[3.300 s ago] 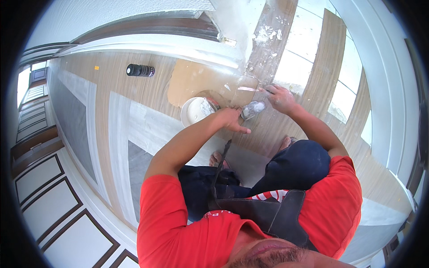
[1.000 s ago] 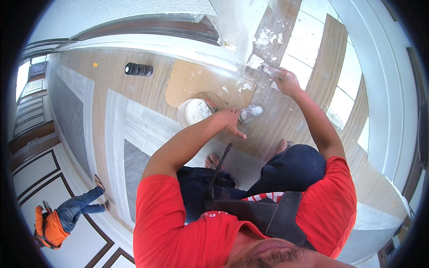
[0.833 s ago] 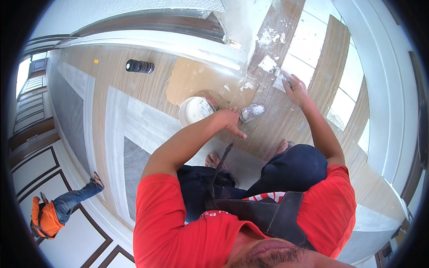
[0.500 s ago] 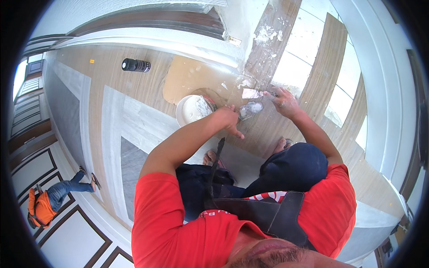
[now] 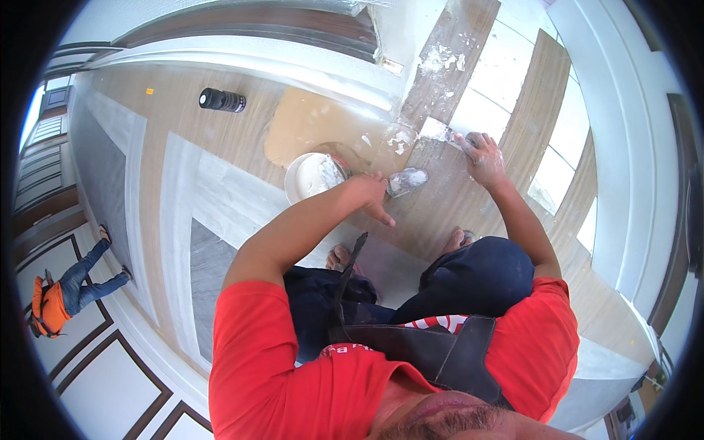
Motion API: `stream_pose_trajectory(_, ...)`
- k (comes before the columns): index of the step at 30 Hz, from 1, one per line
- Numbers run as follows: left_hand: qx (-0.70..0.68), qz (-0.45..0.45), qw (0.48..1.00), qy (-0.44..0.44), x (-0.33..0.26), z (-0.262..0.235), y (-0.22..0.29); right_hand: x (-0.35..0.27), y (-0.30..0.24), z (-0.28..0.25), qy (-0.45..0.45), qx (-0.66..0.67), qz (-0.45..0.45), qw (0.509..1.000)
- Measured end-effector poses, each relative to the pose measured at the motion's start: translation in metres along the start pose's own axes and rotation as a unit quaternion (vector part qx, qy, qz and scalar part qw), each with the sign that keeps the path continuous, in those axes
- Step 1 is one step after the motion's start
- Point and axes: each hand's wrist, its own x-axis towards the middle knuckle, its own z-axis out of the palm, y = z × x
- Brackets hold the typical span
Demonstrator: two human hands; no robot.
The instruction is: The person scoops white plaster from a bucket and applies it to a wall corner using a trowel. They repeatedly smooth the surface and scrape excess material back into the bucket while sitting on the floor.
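The brown board (image 5: 293, 125) lies past your left grip (image 5: 370, 192), with the white tub (image 5: 290, 183) just beside that grip; I can't tell what it holds. Your right grip (image 5: 484, 158) squeezes the scraper (image 5: 442, 133), now farther from the tub than before.

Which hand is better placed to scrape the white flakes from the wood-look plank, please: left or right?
Probably the right hand: it grips the putty knife, whose blade points forward and is nearer the white flakes. The left hand is farther off, beside the bucket.
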Motion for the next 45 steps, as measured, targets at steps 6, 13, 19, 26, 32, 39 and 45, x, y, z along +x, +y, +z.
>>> stream_pose_trajectory(6,0.011,-0.011,1.0,-0.009,0.004,0.0,0.002,0.044,-0.026,-0.017,-0.055,0.133,0.146,0.979)
stream_pose_trajectory(13,0.006,-0.008,1.0,0.005,0.001,0.007,-0.002,0.084,-0.013,-0.032,-0.212,0.08,0.151,0.962)
stream_pose_trajectory(19,0.004,-0.005,1.0,-0.007,0.005,0.003,-0.001,0.095,-0.031,-0.01,-0.197,0.074,0.142,0.967)
stream_pose_trajectory(26,0.006,-0.008,1.0,-0.008,0.008,0.003,0.001,0.088,-0.038,0.006,-0.187,0.11,0.174,0.961)
stream_pose_trajectory(32,0.014,-0.01,1.0,-0.015,0.006,0.0,0.0,0.088,-0.033,0.009,-0.173,0.156,0.18,0.956)
stream_pose_trajectory(39,0.005,-0.009,1.0,-0.013,-0.002,0.004,0.0,0.081,-0.019,0.021,-0.165,0.211,0.187,0.945)
stream_pose_trajectory(45,0.006,-0.009,1.0,-0.019,-0.002,-0.001,0.0,0.072,-0.009,0.022,-0.125,0.25,0.187,0.942)
